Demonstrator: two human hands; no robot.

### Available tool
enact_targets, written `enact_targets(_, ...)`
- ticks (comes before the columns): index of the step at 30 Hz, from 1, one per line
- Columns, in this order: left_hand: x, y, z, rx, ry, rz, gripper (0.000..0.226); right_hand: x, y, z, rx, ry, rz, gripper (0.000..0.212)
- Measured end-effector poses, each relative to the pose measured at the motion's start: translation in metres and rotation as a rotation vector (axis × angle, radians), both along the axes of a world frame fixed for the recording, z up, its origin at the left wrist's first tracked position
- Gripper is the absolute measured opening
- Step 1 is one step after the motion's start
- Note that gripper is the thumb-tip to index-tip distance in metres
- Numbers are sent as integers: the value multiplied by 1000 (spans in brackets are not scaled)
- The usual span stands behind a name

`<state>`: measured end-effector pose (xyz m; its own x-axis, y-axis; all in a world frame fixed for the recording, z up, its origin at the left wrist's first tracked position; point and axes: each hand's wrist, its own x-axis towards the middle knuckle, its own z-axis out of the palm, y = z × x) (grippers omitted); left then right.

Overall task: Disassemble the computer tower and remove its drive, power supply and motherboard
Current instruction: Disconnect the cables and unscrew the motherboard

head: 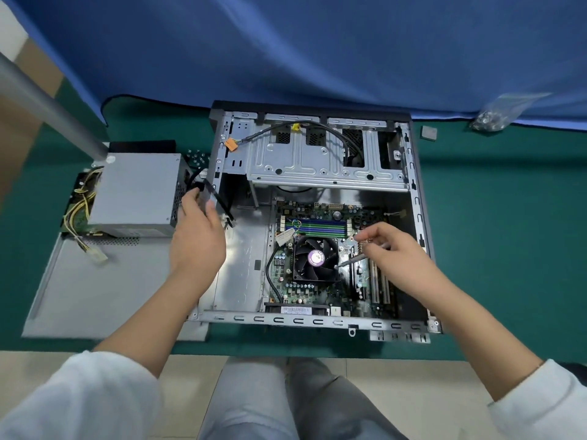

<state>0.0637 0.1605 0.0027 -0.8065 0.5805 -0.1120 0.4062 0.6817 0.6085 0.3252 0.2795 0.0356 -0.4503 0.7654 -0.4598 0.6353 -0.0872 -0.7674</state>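
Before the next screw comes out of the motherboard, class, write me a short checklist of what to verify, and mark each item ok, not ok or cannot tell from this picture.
1. Power supply out of the case: ok, it lies on the side panel to the left.
2. Screwdriver in the right hand: ok, tip down beside the CPU fan.
3. Tip seated in a screw head: cannot tell, too small.
4. Left hand clear of the board: ok, it holds black cables at the case's left wall.
5. All cables unplugged from the motherboard: not ok, a black cable still runs along its left edge.
6. Drive removed: cannot tell.
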Motion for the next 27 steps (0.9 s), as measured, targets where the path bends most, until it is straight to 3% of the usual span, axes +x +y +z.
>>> enact_targets(3, 7, -11, 13, 175, 158, -117, 37, -8, -3, 11, -144, 154, -132, 20)
enact_targets(5, 15, -18, 23, 255, 142, -230, 28, -16, -5, 17, -263, 259, -196, 20)
enact_targets(6, 20, -20, 28, 277, 16, -274, 23, -21, -7, 21, -318, 300, -213, 20)
enact_targets(8, 33, -22, 44, 296, -451, -299, 18, -33, -8, 30, -401, 366, -220, 20)
enact_targets(10, 41, -21, 54, 314, -811, -301, 28, -46, -8, 38, -461, 423, -220, 19)
enact_targets(14, 37, -20, 64, 432, -1062, -269, 38, -68, -5, 54, -502, 495, -197, 19)
enact_targets(20, 15, -13, 69, 528, -1123, -211, 17, -96, 0, 62, -478, 510, -159, 18)
enact_targets(27, -20, -8, 62, 524, -1054, -96, 16, -137, 3, 48, -507, 562, -183, 15)
